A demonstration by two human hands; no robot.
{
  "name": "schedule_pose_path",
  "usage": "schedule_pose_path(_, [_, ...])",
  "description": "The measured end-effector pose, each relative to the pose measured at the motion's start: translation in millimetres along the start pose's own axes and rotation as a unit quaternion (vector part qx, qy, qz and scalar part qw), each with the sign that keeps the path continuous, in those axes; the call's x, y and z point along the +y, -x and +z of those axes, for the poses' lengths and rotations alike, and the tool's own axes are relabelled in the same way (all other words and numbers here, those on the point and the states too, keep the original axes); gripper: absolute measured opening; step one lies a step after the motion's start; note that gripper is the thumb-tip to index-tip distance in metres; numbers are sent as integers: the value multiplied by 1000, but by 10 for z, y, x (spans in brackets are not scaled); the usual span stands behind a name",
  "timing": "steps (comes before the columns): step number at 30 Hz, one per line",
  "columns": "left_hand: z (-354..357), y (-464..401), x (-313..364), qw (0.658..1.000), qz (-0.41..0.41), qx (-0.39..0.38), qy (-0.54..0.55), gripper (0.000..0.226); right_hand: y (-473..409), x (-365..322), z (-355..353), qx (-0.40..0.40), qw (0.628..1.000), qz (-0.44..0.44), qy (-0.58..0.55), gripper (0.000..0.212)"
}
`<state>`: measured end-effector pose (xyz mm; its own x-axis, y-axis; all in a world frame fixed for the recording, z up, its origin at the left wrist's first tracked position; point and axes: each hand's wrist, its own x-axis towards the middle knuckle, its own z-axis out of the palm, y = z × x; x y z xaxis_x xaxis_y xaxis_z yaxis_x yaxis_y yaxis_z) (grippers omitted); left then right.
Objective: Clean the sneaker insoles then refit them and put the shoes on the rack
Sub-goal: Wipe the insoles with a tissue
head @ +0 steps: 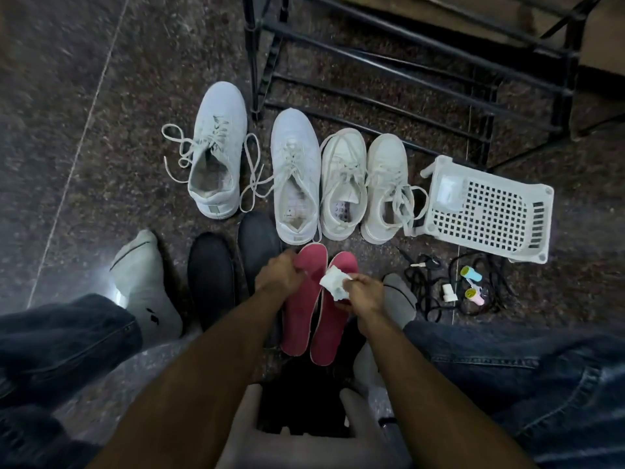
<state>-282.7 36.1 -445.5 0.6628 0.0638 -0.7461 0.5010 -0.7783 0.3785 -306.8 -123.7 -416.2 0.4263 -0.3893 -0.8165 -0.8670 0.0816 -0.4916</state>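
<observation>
Four sneakers (294,170) in a row on the floor (101,130), toes toward the rack (406,62) behind them; leftmost sneaker (216,150) set apart, other three side by side. Right of the row, an overturned basket (487,208), just beside the last sneaker. Nearer than the row, two insoles (314,316) side by side; left of these, two more insoles (233,265) flat on the floor. Left hand (280,275) on the toe end of the left insole; right hand (365,296) over the right one, fingers (353,280) pinching a wipe (334,282). Laces (426,286) and small bottles (471,284) on the floor nearer than the basket. Socked feet to either side of the insoles.
</observation>
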Motion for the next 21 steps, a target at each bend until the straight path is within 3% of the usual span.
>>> schedule_pose_path(4, [-38, 32, -28, 997, 72, 6, 5, 12, 39, -42, -15, 2, 1000, -10, -22, 29])
schedule_pose_path(7, [-65, 171, -32, 987, 84, -20, 137, 22, 153, -110, -54, -57, 997, -53, -13, 20])
schedule_pose_path(10, [-213, 365, 22, 938, 35, -27, 343, 16, 331, -261, -85, -131, 989, -60, -29, 14])
schedule_pose_path(15, [-616, 760, 243, 855, 70, 43, 513, 21, 753, -659, -34, -182, 971, -155, -13, 13])
schedule_pose_path(17, [-751, 973, 369, 808, 116, -1, 578, 15, 917, -836, -35, -174, 965, -193, -26, 11])
schedule_pose_path(21, [-826, 1375, 508, 718, 112, -221, 650, 57, 1198, -1139, -95, -159, 956, -227, -94, 14])
